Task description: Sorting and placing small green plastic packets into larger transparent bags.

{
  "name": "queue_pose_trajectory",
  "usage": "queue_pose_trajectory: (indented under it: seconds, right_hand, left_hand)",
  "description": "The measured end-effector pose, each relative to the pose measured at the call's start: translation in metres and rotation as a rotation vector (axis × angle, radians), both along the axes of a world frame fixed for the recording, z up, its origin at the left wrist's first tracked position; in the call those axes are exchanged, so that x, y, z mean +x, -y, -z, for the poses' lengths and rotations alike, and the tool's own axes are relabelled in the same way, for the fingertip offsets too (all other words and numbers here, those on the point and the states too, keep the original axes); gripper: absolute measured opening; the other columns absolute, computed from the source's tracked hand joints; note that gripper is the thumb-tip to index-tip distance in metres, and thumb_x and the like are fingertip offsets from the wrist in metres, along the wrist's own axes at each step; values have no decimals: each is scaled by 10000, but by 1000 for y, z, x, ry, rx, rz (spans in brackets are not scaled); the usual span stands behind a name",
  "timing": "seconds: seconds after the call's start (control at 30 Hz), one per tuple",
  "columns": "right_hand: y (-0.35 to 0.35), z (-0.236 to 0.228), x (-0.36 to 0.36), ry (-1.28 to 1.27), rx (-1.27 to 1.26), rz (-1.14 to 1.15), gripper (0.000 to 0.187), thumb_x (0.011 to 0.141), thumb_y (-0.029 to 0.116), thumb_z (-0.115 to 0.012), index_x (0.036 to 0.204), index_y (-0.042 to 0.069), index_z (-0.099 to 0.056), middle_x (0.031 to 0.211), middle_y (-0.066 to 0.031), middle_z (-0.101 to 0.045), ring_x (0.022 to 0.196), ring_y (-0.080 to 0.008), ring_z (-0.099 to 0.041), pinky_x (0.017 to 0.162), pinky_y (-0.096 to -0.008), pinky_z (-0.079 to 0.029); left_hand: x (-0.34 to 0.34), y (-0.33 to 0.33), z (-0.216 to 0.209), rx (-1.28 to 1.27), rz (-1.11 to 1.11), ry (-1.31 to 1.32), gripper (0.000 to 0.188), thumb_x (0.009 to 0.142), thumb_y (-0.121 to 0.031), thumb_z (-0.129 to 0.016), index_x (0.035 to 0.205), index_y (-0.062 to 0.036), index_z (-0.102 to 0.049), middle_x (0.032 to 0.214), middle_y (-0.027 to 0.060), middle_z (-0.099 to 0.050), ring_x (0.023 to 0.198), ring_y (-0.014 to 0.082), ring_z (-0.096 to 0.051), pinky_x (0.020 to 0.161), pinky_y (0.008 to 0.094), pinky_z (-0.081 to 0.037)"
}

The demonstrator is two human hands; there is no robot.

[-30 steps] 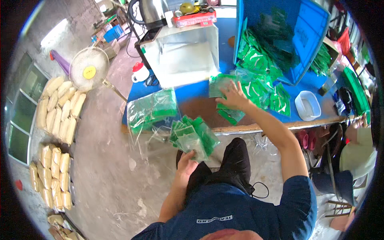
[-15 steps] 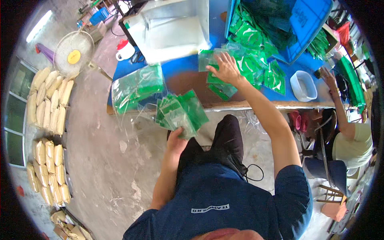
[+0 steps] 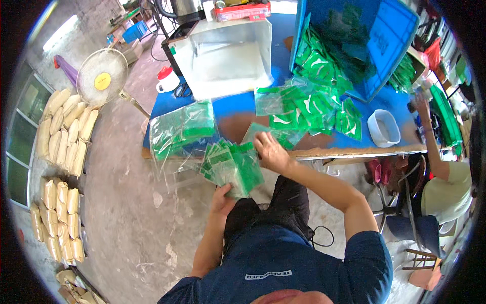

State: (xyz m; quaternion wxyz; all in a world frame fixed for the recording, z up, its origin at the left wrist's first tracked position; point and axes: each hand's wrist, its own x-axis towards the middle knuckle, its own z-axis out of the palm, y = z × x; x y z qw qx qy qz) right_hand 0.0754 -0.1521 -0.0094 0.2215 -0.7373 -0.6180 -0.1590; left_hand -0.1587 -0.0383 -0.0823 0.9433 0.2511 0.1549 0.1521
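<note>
My left hand (image 3: pixel 223 200) grips a fanned stack of flat green and clear plastic packets (image 3: pixel 234 169) over my lap, just off the table's near edge. My right hand (image 3: pixel 273 153) is closed, fingertips pinched on a mostly clear packet (image 3: pixel 257 130) beside the fan's right side; part of that packet is hidden behind the fingers. Beyond it spreads a loose pile of green packets (image 3: pixel 311 104) on the blue tabletop (image 3: pixel 238 104). To the left, a neater stack of green packets (image 3: pixel 195 124) lies in clear plastic wrapping that hangs over the edge.
A tipped blue crate (image 3: pixel 390 48) spills green packets at the back right. Nearby are a white tub (image 3: pixel 383 128), a metal tray (image 3: pixel 228 63), a red-lidded white cup (image 3: pixel 167 80) and a fan (image 3: pixel 103 80). Another person's arm (image 3: pixel 429 134) reaches onto the table at right.
My right hand has come from the loose pile back toward my body and now pinches a packet beside the fanned stack. My left hand keeps its hold on the stack. The view has shifted slightly.
</note>
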Motion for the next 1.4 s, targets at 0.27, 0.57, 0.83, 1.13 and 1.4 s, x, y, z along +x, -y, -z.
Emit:
queue_pose_trajectory:
  seconds: [0.27,0.57,0.83,1.13,1.4]
  right_hand:
    - [19,-65,11,-628,534,207,234,762,-71,-569,941,78,-592,991,-143,-677,1019,-349,-639,878,-438,-510]
    - [3,-50,4,-131,139,-296,311,791,71,-590,1093,33,-655,1259,-165,-610,1317,-379,-457,1116,-551,-326]
    - [-27,-9,38,51,-261,-13,484,946,362,-545,1316,50,-546,1450,-192,-451,1366,-450,-351,1115,-589,-292]
    - [30,-15,37,-51,19,228,754,839,463,-690,1390,13,-438,1370,-239,-491,1271,-419,-461,1094,-482,-356]
    - [54,-1,-31,-1218,428,399,218,939,86,-643,1146,16,-641,965,-36,-700,859,-105,-627,735,-276,-512]
  left_hand:
    - [-1,-4,-23,102,70,-175,481,966,-243,-540,1372,-1,-452,1289,148,-588,1167,289,-583,1048,478,-436]
    - [22,5,-42,225,129,-111,504,942,-145,-624,1397,-45,-431,1315,118,-567,1196,257,-574,998,442,-493]
    - [8,0,-4,-221,-88,161,447,917,-95,-621,1342,-39,-493,1319,113,-574,1212,275,-558,1055,441,-445]
    - [11,-6,4,-81,-65,-12,557,893,-91,-643,1401,-30,-422,1343,106,-551,1235,289,-538,1044,455,-448]
    - [-6,5,9,-150,75,271,602,803,-119,-706,1350,9,-489,1337,168,-565,1237,338,-544,1066,502,-430]
